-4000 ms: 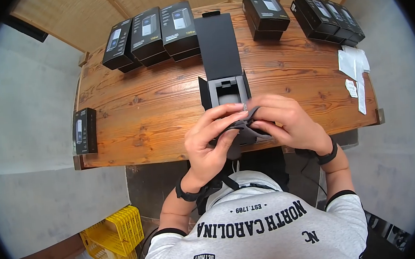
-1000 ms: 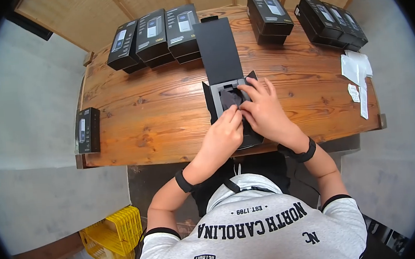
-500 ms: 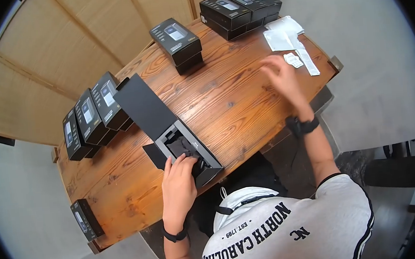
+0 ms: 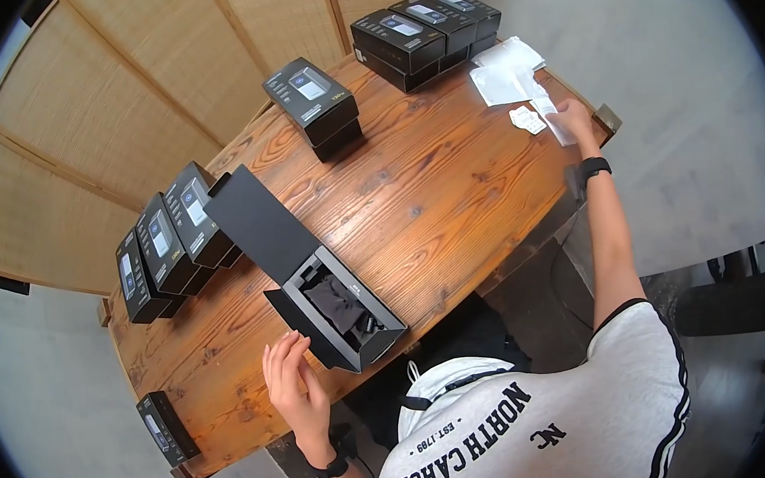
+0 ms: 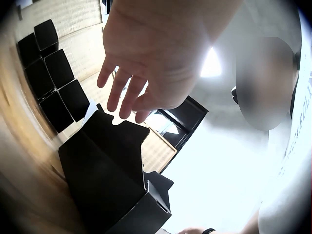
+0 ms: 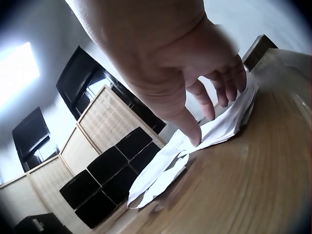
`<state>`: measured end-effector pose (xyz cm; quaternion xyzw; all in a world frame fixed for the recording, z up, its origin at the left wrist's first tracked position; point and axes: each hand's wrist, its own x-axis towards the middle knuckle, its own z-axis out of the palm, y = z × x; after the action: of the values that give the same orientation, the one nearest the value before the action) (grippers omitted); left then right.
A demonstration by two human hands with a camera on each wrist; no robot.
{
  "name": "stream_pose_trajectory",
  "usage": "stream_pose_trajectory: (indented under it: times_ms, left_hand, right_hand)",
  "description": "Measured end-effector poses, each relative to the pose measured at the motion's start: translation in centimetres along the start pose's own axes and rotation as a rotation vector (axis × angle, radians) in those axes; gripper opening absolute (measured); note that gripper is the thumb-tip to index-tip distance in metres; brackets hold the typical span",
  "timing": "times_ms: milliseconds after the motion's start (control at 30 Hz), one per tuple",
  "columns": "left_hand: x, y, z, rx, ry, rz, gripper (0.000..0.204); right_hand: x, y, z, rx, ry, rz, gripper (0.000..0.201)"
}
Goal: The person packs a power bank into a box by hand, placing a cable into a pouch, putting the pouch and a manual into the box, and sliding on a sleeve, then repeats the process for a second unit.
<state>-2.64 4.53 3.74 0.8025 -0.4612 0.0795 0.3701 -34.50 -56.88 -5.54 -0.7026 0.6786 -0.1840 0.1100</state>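
Observation:
An open black box (image 4: 382, 344) with a grey insert lies near the table's front edge, its long lid (image 4: 260, 222) folded back. A dark cloth pouch (image 4: 334, 304) and a small black item (image 4: 369, 326) lie inside it. My left hand (image 4: 298, 394) is off the box, fingers extended beside its side flap (image 4: 299, 322); the left wrist view shows the palm bare above the black cardboard. At the table's right end, my right hand (image 4: 574, 122) touches a white paper strip (image 4: 551, 116). In the right wrist view the thumb and fingers are spread over the white papers (image 6: 219, 129).
Black printed boxes stand in a row at left (image 4: 162, 238), singly at the back (image 4: 314, 105) and stacked at back right (image 4: 420, 34). A small black box (image 4: 165, 427) is at the left front corner. White sheets (image 4: 509, 72) and a torn label (image 4: 528, 120) lie by the strip.
Both hands worked over the open box, the dark pouch going from the hands into it. The right hand then moved right to the papers; the left hand withdrew. The head view turned.

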Motion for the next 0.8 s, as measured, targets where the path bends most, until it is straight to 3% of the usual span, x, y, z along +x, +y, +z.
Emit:
stream_pose_trajectory:
  times_ms: [200,300,367,433,500,533,567,800]
  left_hand:
    - [-0.2,-0.1,0.1,0.009,0.02,-0.033,0.029]
    - [-0.5,-0.3,-0.1,0.018,0.029,-0.068,0.029]
    - [-0.8,-0.5,-0.2,0.023,0.036,-0.086,0.028]
    - [-1.1,-0.8,-0.3,-0.007,0.059,-0.139,0.027]
    - [-1.1,-1.0,-0.3,-0.022,0.062,-0.142,0.027]
    - [-1.1,-1.0,-0.2,-0.036,0.068,-0.146,0.027]
    - [-1.0,-0.9,-0.2,-0.037,0.068,-0.146,0.027]
    - [-0.9,-0.3,-0.6,-0.017,0.073,-0.127,0.026]
  right_hand:
    - [1.0,1.0,0.4,0.083,0.028,-0.059,0.029]
    - [1.6,1.4,0.0,0.295,0.02,-0.113,0.03]
    - [1.6,1.5,-1.4,0.81,-0.066,-0.053,0.027]
    - [-0.3,-0.8,-3.0,0.831,-0.065,-0.033,0.034]
    - [-1.8,-2.0,-3.9,0.974,-0.411,-0.105,0.045]
    - [-0.9,-1.7,-2.8,0.855,-0.474,-0.092,0.053]
    - [-1.9,-2.8,-2.6,0.669,-0.373,-0.065,0.052]
    - [-0.1,-4.9,0.2,0.269,-0.437,-0.098,0.049]
